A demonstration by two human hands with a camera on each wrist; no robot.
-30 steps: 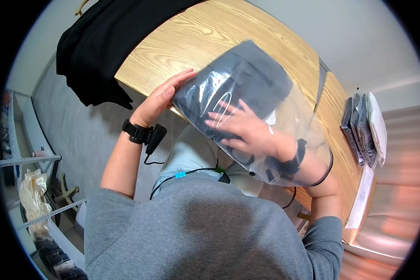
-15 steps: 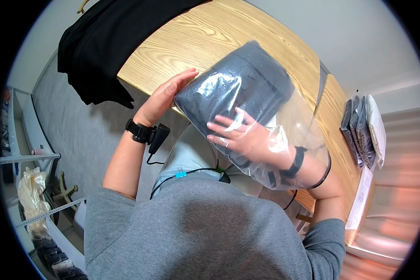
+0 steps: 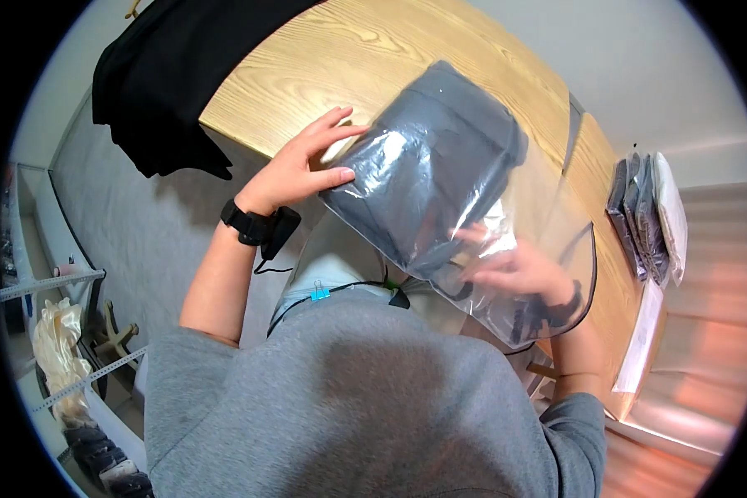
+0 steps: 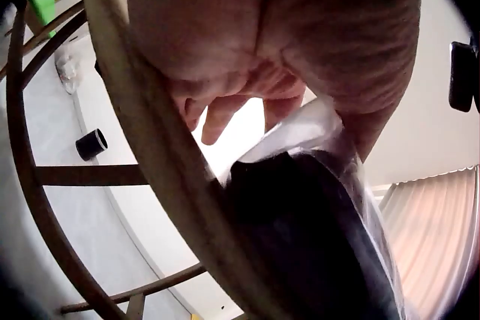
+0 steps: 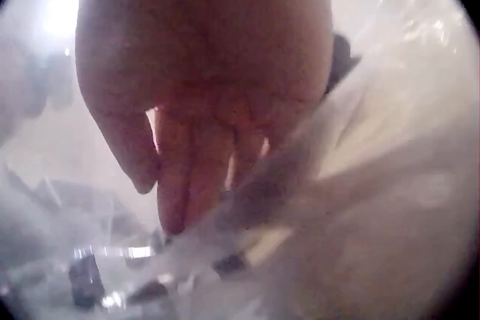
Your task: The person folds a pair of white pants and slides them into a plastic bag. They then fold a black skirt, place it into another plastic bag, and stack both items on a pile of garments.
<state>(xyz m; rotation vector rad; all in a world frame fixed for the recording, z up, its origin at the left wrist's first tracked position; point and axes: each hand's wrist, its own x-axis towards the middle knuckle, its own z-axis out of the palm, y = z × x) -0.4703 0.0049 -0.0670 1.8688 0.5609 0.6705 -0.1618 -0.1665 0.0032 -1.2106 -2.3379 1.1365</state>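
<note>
A dark folded garment [image 3: 452, 137] lies in a clear plastic bag [image 3: 544, 187] across the table's near edge. At the bag's left corner is my left hand [image 3: 295, 168], its thumb on the top surface and its fingers spread near the side edge. The left wrist view has this hand [image 4: 270, 42] over the bagged dark cloth [image 4: 300, 222]. Inside the bag's loose right part, my right hand [image 3: 506, 270] has its fingers extended toward the garment. Clear film surrounds that hand [image 5: 202, 72] in the right wrist view; whether its fingertips touch the cloth cannot be told.
Black cloth [image 3: 170, 79] hangs over the left end of the wooden table [image 3: 299, 79]. Several bagged packs [image 3: 647, 216] stand at the right, with a white sheet [image 3: 642, 340] below them. A shelf rack [image 3: 62, 286] is at the far left.
My right hand has drawn back toward the bag's mouth, away from the garment. My left thumb has moved from beside the bag onto its corner, and the left fingers have spread.
</note>
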